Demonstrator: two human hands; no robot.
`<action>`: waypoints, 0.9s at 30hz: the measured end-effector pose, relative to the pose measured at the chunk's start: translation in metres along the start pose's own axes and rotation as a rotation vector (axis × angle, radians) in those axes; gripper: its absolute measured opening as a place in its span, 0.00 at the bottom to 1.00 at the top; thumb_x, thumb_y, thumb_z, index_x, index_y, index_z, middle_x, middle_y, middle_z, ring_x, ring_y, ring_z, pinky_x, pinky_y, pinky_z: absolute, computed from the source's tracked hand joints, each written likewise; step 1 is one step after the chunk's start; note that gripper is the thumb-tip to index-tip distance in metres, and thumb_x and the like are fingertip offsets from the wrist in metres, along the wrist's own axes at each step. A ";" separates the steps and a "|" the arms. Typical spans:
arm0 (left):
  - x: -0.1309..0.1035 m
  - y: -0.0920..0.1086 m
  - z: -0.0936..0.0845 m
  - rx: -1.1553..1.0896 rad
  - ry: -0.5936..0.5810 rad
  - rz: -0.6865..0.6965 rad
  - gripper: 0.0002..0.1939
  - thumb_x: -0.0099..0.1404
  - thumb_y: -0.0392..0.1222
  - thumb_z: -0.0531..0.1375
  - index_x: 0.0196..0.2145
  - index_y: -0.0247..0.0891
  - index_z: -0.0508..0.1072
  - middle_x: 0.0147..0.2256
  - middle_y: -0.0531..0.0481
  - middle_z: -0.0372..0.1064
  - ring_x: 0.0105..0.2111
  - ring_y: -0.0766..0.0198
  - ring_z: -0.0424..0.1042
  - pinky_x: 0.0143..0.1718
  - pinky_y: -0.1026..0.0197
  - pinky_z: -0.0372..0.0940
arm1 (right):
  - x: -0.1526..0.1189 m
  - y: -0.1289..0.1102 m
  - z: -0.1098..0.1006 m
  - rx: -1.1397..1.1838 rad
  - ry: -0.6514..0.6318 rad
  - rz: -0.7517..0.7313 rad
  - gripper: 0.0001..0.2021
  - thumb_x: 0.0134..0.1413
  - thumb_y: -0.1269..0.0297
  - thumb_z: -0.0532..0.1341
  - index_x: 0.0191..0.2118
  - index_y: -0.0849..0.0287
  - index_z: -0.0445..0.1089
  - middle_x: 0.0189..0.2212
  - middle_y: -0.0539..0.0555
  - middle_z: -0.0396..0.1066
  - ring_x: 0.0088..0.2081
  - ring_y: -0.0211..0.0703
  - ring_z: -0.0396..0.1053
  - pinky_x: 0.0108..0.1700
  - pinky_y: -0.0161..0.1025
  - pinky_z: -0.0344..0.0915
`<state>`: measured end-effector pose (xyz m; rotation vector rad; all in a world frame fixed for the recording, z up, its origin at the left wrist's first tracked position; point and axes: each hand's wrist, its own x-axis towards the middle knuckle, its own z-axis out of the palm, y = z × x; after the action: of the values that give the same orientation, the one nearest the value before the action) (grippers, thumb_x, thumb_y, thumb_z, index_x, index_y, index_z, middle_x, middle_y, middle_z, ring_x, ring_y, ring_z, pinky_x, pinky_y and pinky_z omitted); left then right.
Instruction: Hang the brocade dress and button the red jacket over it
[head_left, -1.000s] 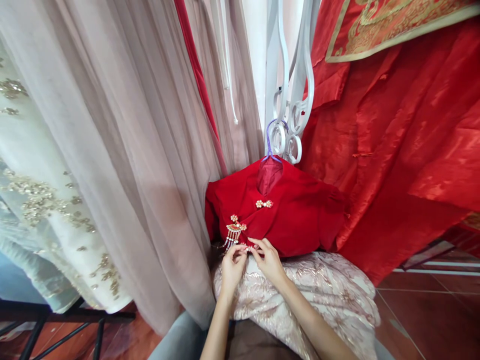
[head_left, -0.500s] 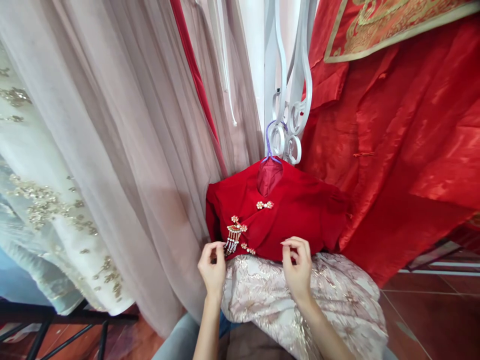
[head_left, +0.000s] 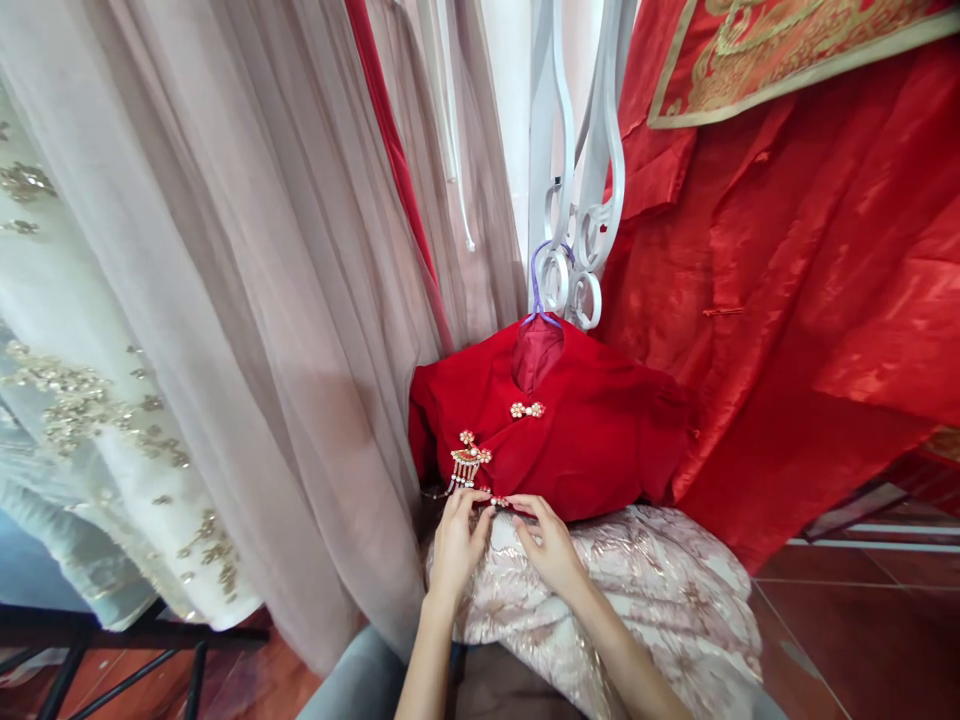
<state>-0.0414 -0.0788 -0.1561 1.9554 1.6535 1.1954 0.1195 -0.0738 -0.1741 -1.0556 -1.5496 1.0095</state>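
Observation:
A red velvet jacket [head_left: 585,430] with jewelled fastenings hangs from a purple hanger [head_left: 537,275]. At its lower front edge, my left hand [head_left: 461,540] pinches the left end of the lowest frog button [head_left: 499,501]. My right hand [head_left: 549,542] has its thumb and index finger at the right end of that same button. The fingertips partly cover it. Above sit another frog button [head_left: 527,410] near the collar and a fan-shaped tassel ornament [head_left: 466,458]. Below the hands, a cream and gold patterned fabric [head_left: 645,580] spreads over the lap.
Pale sheer curtains [head_left: 300,330] hang at left, beside a white gown with gold sequins [head_left: 82,400]. A white scrolled metal frame [head_left: 559,120] holds the hanger. Red satin garments [head_left: 787,300] hang at right, above a tiled floor [head_left: 870,630].
Both hands have come together at the jacket's lowest frog button, the left moving right and the right moving left. Earlier they were apart, with fingers pinched at the hem.

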 end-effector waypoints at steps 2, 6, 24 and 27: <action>0.000 -0.002 0.001 -0.022 0.011 -0.006 0.07 0.65 0.42 0.55 0.38 0.40 0.71 0.38 0.49 0.68 0.35 0.62 0.68 0.40 0.58 0.65 | 0.000 0.002 0.001 0.006 -0.001 0.019 0.13 0.57 0.64 0.53 0.47 0.56 0.66 0.46 0.58 0.69 0.49 0.46 0.69 0.44 0.43 0.72; 0.001 -0.005 0.004 -0.114 0.029 -0.022 0.07 0.63 0.44 0.57 0.36 0.39 0.71 0.35 0.49 0.68 0.34 0.63 0.68 0.38 0.60 0.65 | 0.000 0.004 0.001 0.019 -0.018 0.011 0.13 0.56 0.65 0.54 0.47 0.56 0.66 0.46 0.58 0.69 0.50 0.45 0.69 0.46 0.43 0.72; 0.000 0.001 0.020 -0.299 0.160 -0.123 0.09 0.61 0.43 0.58 0.39 0.38 0.71 0.37 0.46 0.71 0.34 0.63 0.72 0.33 0.61 0.68 | -0.005 -0.002 0.008 -0.029 0.056 -0.047 0.15 0.53 0.69 0.55 0.47 0.54 0.68 0.44 0.57 0.65 0.46 0.44 0.69 0.44 0.43 0.73; -0.001 0.000 0.018 -0.231 0.135 -0.069 0.08 0.62 0.43 0.58 0.38 0.38 0.72 0.36 0.47 0.70 0.34 0.63 0.71 0.36 0.60 0.68 | -0.005 -0.003 0.007 -0.015 0.057 -0.059 0.15 0.53 0.70 0.55 0.46 0.55 0.69 0.44 0.58 0.65 0.46 0.46 0.69 0.42 0.43 0.74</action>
<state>-0.0276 -0.0746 -0.1667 1.6984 1.5527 1.4479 0.1125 -0.0801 -0.1737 -1.0343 -1.5357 0.9212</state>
